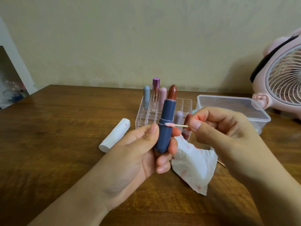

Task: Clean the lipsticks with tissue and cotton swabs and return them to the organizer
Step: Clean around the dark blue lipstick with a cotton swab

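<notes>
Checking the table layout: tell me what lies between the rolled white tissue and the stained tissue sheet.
In the head view, the left hand gripping the blue lipstick fills the gap between the rolled tissue and the stained sheet.

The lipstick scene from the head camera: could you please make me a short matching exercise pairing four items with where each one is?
Things:
1. blue lipstick
2. cotton swab
3. stained tissue
4. purple-capped lipstick

Places:
A. standing in the clear organizer
B. pinched in the right hand
C. lying on the table
D. gripped in the left hand

Pairs: 1-D, 2-B, 3-C, 4-A
</notes>
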